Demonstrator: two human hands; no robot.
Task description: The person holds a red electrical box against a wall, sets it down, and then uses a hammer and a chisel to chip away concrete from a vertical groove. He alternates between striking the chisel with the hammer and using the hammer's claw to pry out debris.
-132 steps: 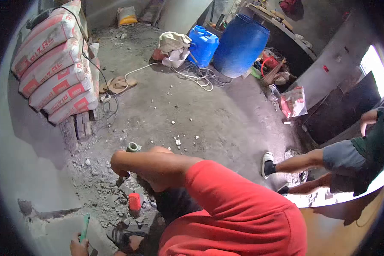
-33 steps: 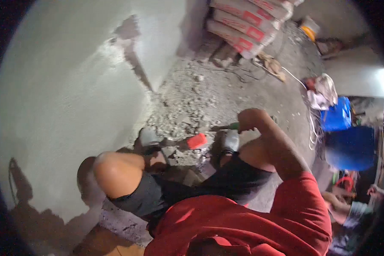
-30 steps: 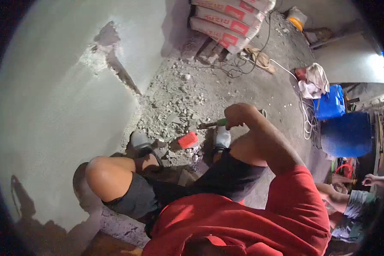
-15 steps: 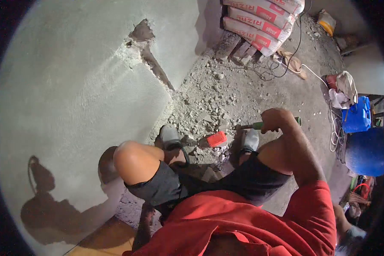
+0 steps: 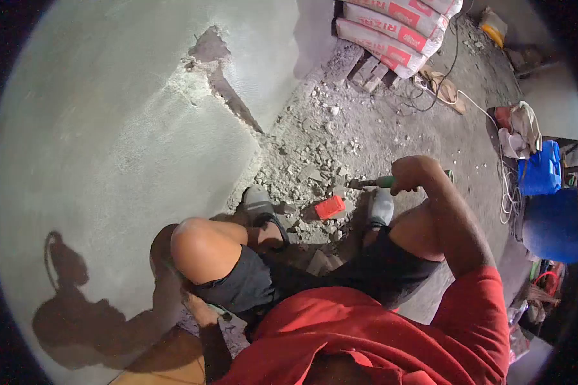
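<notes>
Rubble [image 5: 302, 173] is spread over the floor at the foot of the wall [image 5: 109, 128], in which a strip of plaster is missing. A green-handled tool [image 5: 372, 183] is held roughly level just above the rubble, ahead of the right shoe [image 5: 382, 206]. The right hand [image 5: 410, 176] is wrapped in a full fist around the handle. The dark metal end is pointed toward the wall, and the butt of the handle shows past the hand.

The tool is judged to be stiff and heavier at the metal end. The green sleeve is judged the proper place to take hold, since bare steel would be slippery in dust.

The left hand [image 5: 201, 310] is lowered beside the wall, beneath the left knee [image 5: 202, 247]. Whether it is closed on anything cannot be told.

A red block [image 5: 329, 207] lies in the rubble between the shoes. Cement sacks [image 5: 392, 38] are stacked well apart.
</notes>
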